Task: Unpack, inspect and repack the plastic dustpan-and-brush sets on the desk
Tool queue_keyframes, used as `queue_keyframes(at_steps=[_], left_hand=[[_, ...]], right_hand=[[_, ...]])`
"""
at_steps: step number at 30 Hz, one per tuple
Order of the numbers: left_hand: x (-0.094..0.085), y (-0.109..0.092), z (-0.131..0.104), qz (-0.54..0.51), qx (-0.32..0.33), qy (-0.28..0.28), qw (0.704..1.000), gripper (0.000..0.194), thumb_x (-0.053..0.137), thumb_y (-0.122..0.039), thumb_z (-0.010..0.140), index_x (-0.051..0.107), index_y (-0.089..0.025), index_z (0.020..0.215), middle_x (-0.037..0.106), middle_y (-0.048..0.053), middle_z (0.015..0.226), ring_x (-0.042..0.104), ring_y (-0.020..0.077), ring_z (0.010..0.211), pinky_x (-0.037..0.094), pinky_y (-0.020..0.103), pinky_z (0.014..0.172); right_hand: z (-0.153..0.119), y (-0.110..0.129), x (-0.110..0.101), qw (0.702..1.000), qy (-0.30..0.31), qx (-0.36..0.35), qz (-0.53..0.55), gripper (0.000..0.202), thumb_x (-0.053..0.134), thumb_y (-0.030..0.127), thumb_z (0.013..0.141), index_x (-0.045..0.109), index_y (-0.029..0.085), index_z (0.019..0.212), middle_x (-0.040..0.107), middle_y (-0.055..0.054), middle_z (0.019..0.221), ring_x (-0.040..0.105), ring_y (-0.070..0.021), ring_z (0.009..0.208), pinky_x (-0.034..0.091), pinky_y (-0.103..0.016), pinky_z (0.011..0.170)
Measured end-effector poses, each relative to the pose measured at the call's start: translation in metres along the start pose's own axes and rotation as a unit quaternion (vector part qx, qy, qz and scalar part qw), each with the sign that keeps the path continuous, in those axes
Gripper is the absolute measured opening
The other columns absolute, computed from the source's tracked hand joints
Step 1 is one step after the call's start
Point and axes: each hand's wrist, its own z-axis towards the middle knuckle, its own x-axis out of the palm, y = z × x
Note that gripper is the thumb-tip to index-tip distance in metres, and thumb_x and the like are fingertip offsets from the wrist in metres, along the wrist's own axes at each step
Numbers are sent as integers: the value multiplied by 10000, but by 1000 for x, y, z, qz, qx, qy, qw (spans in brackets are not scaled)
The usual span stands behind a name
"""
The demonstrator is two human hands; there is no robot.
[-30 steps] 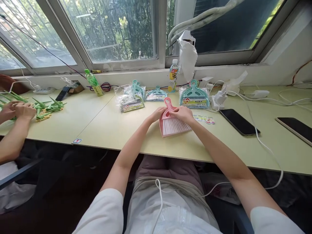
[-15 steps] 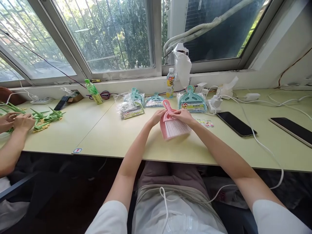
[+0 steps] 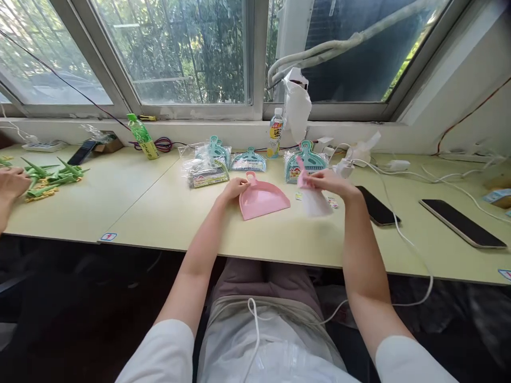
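A pink dustpan [image 3: 264, 200] lies on the pale yellow table [image 3: 167, 218], its wide edge facing me. My left hand [image 3: 235, 188] is closed on it beside its handle. To the right, my right hand [image 3: 328, 182] grips a small pink brush [image 3: 315, 202] with white bristles pointing down, slightly blurred and apart from the dustpan. Behind them stand teal dustpan-and-brush sets in clear wrap, one at the right [image 3: 306, 162], a smaller one in the middle [image 3: 249, 160] and others at the left [image 3: 215, 151]. Small colourful labels [image 3: 332, 202] lie beside the bristles.
Two dark phones [image 3: 377, 206] [image 3: 461, 221] and white cables lie at the right. A lemon drink bottle [image 3: 275, 134] and a green-capped bottle [image 3: 143, 137] stand by the window sill. At far left, another person's hand [image 3: 14, 183] touches green plant stalks [image 3: 59, 178].
The brush has come away from the dustpan and moved right with my right hand. The dustpan now rests flatter, held by my left hand. The view has shifted slightly right.
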Motion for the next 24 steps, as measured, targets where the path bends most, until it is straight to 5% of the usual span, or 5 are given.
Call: queue_keyframes(at_steps=[5,10,17,21,24], left_hand=[[-7,-1,-5,-9,-15,7,1000,396,518,-434,816,490,-159,532,372,-26,534,303,97,549,190,275,537],[-8,4,-4,-12,-23,-1,1000,419,566,-517,801,649,-134,650,469,-16,562,370,105,552,241,259,537],[-10,2,-5,-15,-84,-91,992,453,405,-483,905,712,-154,849,519,-11,489,471,128,447,352,253,556],[-9,-3,-7,25,-66,-106,992,424,474,-507,875,637,-178,663,491,-13,487,454,126,479,320,258,570],[-8,-5,-8,53,-77,-73,993,485,606,-530,797,426,-200,491,368,-26,485,365,117,517,234,274,555]], right_hand=[[12,7,29,969,95,71,-216,421,641,588,782,777,193,833,725,-129,921,659,-281,888,455,-346,773],[15,4,35,966,84,73,-232,304,639,470,813,773,229,940,733,-108,1016,659,-256,962,452,-322,796],[19,8,43,965,104,64,-231,458,676,615,745,775,207,928,718,-166,1037,645,-309,1016,447,-374,814],[21,12,49,967,111,51,-224,440,704,580,733,771,204,952,715,-171,1030,643,-309,1018,434,-375,824],[21,13,48,970,104,45,-215,409,698,562,722,774,201,901,724,-150,988,652,-300,961,434,-355,775]])
